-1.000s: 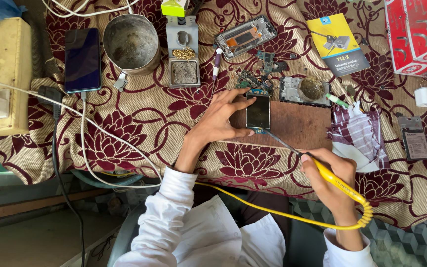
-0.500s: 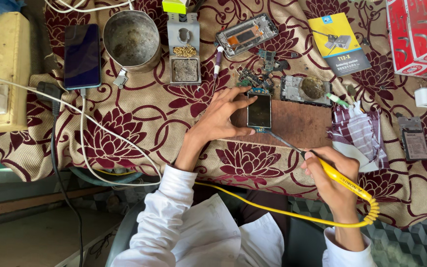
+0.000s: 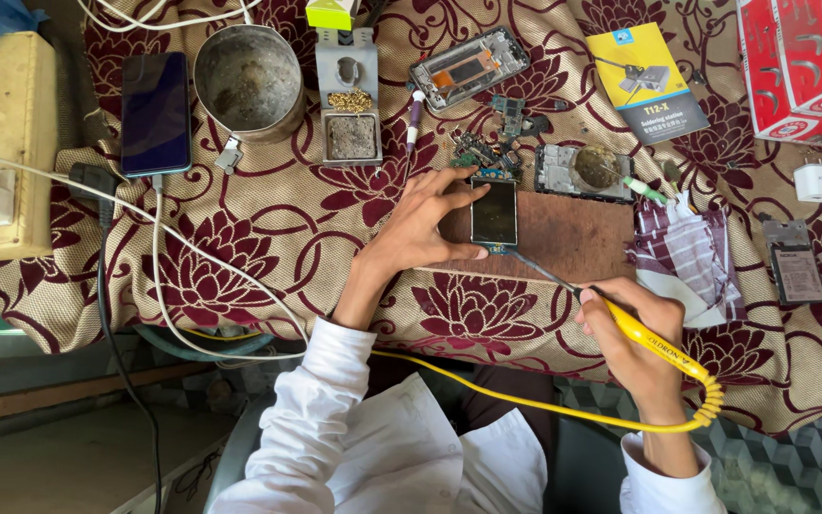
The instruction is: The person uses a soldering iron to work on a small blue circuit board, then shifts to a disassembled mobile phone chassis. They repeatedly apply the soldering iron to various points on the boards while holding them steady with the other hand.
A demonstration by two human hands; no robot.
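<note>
- Small dark phone part (image 3: pixel 494 213) — flat on a brown board (image 3: pixel 573 238) on the desk (image 3: pixel 268 238).
- Left hand (image 3: pixel 420 228) — fingers spread, steadying that part at its edges.
- Right hand (image 3: pixel 635 333) closed around a yellow soldering iron (image 3: pixel 654 343), tip at the part's lower edge.
- Beyond: metal bowl (image 3: pixel 247 81), blue phone (image 3: pixel 155 112).

Bright, even daylight across the cloth-covered surface (image 3: pixel 268 238), shadows soft and short beside the left hand (image 3: pixel 420 228), mild glare on the dark phone screen (image 3: pixel 155 112), focus sharp centrally, slight wide-angle bowing toward the frame edges.
</note>
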